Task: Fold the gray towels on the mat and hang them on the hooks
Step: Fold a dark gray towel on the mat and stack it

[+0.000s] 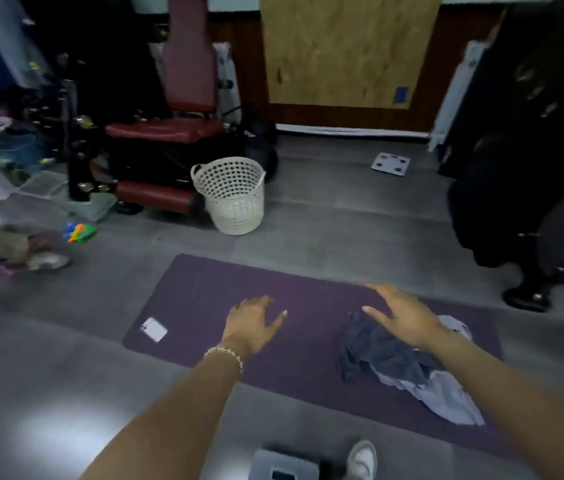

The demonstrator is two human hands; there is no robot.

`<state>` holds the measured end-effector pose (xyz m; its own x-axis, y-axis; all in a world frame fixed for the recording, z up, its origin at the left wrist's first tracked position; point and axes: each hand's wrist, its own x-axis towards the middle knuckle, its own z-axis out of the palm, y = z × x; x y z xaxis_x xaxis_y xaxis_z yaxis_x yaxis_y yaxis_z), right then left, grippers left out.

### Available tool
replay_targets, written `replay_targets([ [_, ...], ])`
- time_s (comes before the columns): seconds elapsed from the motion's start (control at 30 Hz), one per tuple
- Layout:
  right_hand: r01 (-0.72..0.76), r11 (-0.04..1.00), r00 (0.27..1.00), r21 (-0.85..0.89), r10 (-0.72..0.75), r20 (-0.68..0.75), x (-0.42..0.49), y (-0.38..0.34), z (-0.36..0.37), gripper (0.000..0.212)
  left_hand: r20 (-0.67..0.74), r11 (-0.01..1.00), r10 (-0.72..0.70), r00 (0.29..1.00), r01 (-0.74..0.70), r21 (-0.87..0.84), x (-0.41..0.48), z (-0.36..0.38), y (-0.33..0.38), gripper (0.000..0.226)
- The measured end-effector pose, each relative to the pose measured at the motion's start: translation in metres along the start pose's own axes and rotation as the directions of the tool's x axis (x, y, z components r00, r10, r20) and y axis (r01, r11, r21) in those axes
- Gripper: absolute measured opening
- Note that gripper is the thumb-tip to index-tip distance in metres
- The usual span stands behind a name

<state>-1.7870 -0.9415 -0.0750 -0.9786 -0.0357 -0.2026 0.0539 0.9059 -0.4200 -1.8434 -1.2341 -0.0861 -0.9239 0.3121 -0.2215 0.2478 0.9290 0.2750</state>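
Observation:
A purple mat (211,296) lies on the grey floor. On its right half sits a crumpled dark gray towel (380,355), piled on a lighter gray cloth (446,396). My right hand (401,317) hovers over the far edge of that pile, fingers spread and holding nothing. My left hand (256,323), with a bead bracelet at the wrist, hangs over the bare middle of the mat, fingers relaxed and empty. No hooks are in view.
A white phone (153,329) lies on the mat's left end. A cream laundry basket (232,195) stands beyond the mat beside a red chair (183,133). A scale (390,163) lies far right; dark equipment (529,202) stands at right. My shoe (361,459) is near the mat's front edge.

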Motion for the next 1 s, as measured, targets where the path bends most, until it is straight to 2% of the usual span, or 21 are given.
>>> replay_targets([
  [0.1,-0.082,0.997,0.996,-0.007,0.081,-0.038,0.031,0.039,-0.005,0.055,0.026,0.996,0.084,0.996,-0.084,0.002,0.065,0.004,0.022,0.055],
  [0.23,-0.178,0.984,0.983,-0.014,0.179,0.036,0.106,0.106,-0.015,0.06,0.081,0.993,0.118,0.99,-0.118,-0.009,0.17,0.028,0.054,0.057],
  [0.33,-0.257,0.962,0.966,0.092,0.259,-0.002,0.151,0.142,-0.006,0.06,0.159,0.987,0.163,0.974,-0.16,-0.036,0.235,0.054,0.072,0.058],
  [0.43,-0.362,0.916,0.932,0.176,0.362,0.032,0.18,0.174,0.025,0.061,0.237,0.975,0.224,0.946,-0.218,-0.051,0.288,0.089,0.08,0.057],
  [0.57,-0.509,0.829,0.859,0.23,0.506,0.078,0.199,0.228,0.094,0.06,0.345,0.963,0.269,0.899,-0.26,-0.073,0.355,0.153,0.075,0.057],
  [0.7,-0.626,0.668,0.764,0.402,0.63,0.144,0.202,0.278,0.195,0.056,0.452,0.948,0.316,0.834,-0.299,-0.111,0.398,0.249,0.055,0.059],
  [0.77,-0.669,0.612,0.728,0.422,0.652,0.21,0.203,0.304,0.251,0.055,0.496,0.938,0.344,0.797,-0.312,-0.149,0.412,0.307,0.046,0.058],
  [0.87,-0.695,0.613,0.713,0.375,0.655,0.251,0.209,0.349,0.33,0.055,0.556,0.924,0.382,0.738,-0.318,-0.214,0.43,0.398,0.036,0.056],
  [0.93,-0.697,0.657,0.716,0.287,0.656,0.237,0.215,0.376,0.374,0.055,0.588,0.913,0.407,0.699,-0.319,-0.253,0.436,0.462,0.032,0.054],
  [1.0,-0.662,0.708,0.749,0.244,0.632,0.199,0.223,0.401,0.412,0.056,0.605,0.892,0.452,0.656,-0.35,-0.287,0.436,0.523,0.029,0.054],
])
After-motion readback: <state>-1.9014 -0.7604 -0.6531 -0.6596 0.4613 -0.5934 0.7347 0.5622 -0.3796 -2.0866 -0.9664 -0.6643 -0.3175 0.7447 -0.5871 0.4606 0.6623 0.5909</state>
